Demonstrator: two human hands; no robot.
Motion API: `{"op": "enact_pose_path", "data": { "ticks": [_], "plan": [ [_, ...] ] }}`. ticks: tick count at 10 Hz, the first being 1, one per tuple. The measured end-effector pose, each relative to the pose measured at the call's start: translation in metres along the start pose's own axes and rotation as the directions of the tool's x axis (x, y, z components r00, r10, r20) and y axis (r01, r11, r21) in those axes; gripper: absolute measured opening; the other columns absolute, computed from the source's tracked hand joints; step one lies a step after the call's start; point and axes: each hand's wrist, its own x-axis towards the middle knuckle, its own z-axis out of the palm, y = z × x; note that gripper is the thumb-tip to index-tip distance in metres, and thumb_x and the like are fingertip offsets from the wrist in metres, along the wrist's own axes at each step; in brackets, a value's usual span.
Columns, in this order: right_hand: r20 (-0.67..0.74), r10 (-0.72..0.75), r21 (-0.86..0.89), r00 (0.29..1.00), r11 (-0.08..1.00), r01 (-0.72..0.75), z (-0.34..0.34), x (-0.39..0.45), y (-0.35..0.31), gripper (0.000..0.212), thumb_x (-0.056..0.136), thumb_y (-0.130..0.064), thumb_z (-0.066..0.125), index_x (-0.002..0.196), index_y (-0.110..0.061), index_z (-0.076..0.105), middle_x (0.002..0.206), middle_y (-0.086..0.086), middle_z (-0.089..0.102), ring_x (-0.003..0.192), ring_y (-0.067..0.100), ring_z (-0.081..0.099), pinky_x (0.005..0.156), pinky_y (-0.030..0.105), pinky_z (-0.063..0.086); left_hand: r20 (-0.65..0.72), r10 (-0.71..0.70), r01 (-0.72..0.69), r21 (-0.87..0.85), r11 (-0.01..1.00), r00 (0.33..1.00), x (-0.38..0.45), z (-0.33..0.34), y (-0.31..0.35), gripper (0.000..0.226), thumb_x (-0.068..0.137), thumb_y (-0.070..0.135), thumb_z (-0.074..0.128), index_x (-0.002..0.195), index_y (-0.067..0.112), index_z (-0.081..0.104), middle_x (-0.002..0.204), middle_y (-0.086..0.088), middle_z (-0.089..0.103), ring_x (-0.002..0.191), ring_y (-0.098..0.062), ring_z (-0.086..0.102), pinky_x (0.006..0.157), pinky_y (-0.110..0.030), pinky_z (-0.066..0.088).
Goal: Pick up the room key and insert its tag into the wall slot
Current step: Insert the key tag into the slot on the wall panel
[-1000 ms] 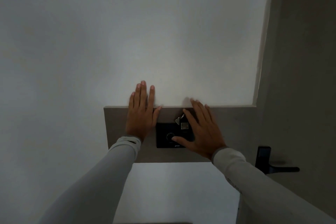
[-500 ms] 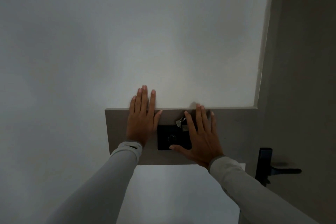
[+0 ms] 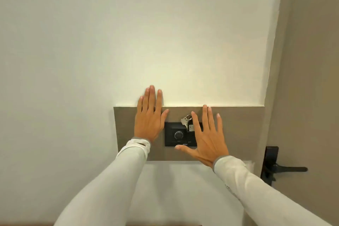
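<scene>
A black wall unit (image 3: 174, 135) with a round grille sits on a grey-brown wall panel (image 3: 244, 130). A silver room key (image 3: 185, 120) on a ring hangs at the unit's top right, and its small tag (image 3: 191, 127) stands in the slot there. My left hand (image 3: 149, 118) lies flat on the panel just left of the unit, fingers apart, holding nothing. My right hand (image 3: 206, 136) lies flat over the unit's right side, fingers spread, its index finger beside the key. The unit's right part is hidden by that hand.
A white wall (image 3: 128, 33) rises above the panel. To the right is a grey-brown door (image 3: 310, 79) with a black lever handle (image 3: 286, 169) on a black plate.
The scene has turned much brighter. My right hand has shifted a little to the right, which uncovers more of the key and tag. My left hand stays flat in the same place.
</scene>
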Motion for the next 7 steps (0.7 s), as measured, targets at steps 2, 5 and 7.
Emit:
{"op": "enact_pose_path", "data": {
  "ticks": [2,5,7],
  "plan": [
    [0.041,-0.008,-0.032,0.999,0.999,0.009,-0.006,0.000,0.001,0.114,0.064,-0.095,0.020,0.144,-0.017,-0.002,0.153,0.024,-0.006,0.140,0.035,-0.010,0.110,0.067,0.015,0.050,0.022,-0.023,0.008,1.000,0.999,-0.009,-0.009,-0.002,0.074,0.109,0.049,0.016,0.166,0.001,0.013,0.174,-0.027,0.012,0.163,-0.040,0.012,0.132,-0.056,0.025],
    [0.069,0.002,-0.052,0.998,0.999,0.002,-0.030,0.003,0.001,0.109,0.065,-0.095,0.018,0.143,-0.023,-0.005,0.153,0.020,0.013,0.140,0.034,0.009,0.110,0.066,0.015,0.054,0.017,-0.021,0.070,0.997,0.998,-0.027,-0.044,-0.013,0.077,0.108,0.053,0.022,0.164,0.001,0.024,0.172,-0.026,0.023,0.160,-0.040,0.024,0.127,-0.058,0.035],
    [0.018,0.000,0.016,1.000,1.000,-0.001,-0.064,-0.006,-0.006,0.106,0.067,-0.093,0.021,0.143,-0.024,-0.006,0.149,0.017,0.026,0.135,0.032,0.024,0.109,0.063,0.023,0.005,-0.006,0.005,0.125,0.992,1.000,-0.028,-0.110,-0.027,0.080,0.106,0.059,0.029,0.162,0.003,0.030,0.170,-0.024,0.030,0.158,-0.038,0.030,0.124,-0.058,0.040]
  ]
}}
